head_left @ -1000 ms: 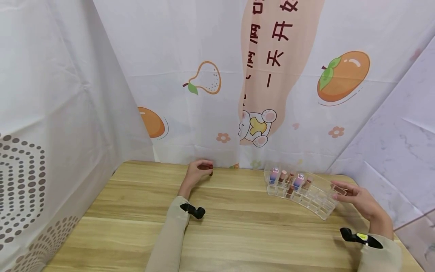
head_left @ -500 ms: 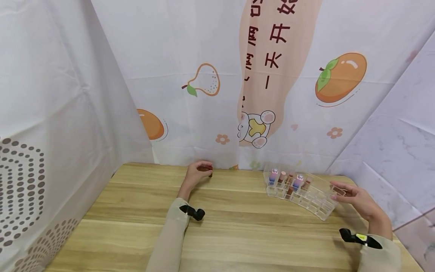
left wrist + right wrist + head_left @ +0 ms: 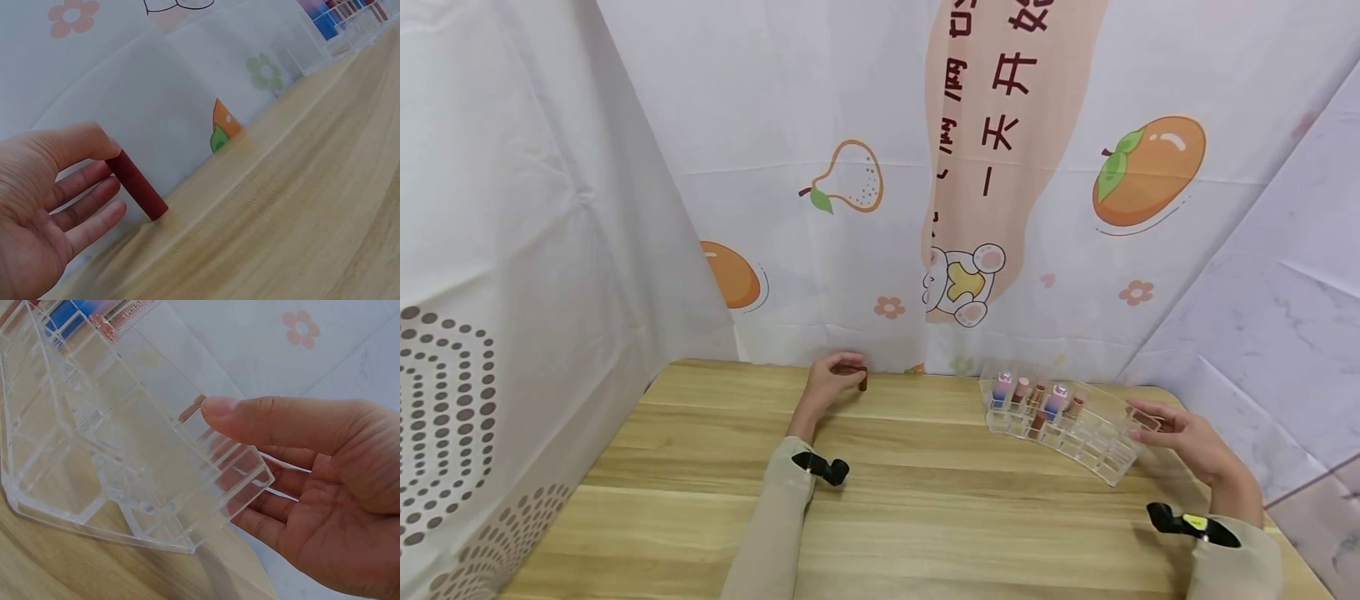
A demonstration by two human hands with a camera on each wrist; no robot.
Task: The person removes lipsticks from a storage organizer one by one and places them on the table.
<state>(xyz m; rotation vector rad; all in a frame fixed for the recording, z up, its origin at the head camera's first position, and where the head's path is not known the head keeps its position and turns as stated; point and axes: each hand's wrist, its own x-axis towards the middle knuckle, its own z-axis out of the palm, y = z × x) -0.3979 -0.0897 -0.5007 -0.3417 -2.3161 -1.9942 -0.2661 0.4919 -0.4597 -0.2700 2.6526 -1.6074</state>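
Observation:
At the table's back edge, my left hand (image 3: 829, 383) pinches the top of a dark red lipstick tube (image 3: 139, 187) between thumb and forefinger. The tube stands with its lower end right at the wood, the other fingers spread behind it in the left wrist view. My right hand (image 3: 1191, 442) grips the right end of a clear acrylic lipstick organizer (image 3: 156, 444), thumb on the near side and fingers behind. Toward the organizer's left end sit several lipsticks, among them a pink-to-blue tube (image 3: 1002, 389), another pink-to-blue tube (image 3: 1056, 402) and a brown-red tube (image 3: 1037, 425).
A wooden table (image 3: 925, 508) spreads beneath both arms. Behind it hangs a white curtain (image 3: 775, 100) printed with fruit and writing, which meets the back edge. A dotted white cloth (image 3: 550, 250) hangs at the left, and a marbled sheet (image 3: 1285, 333) at the right.

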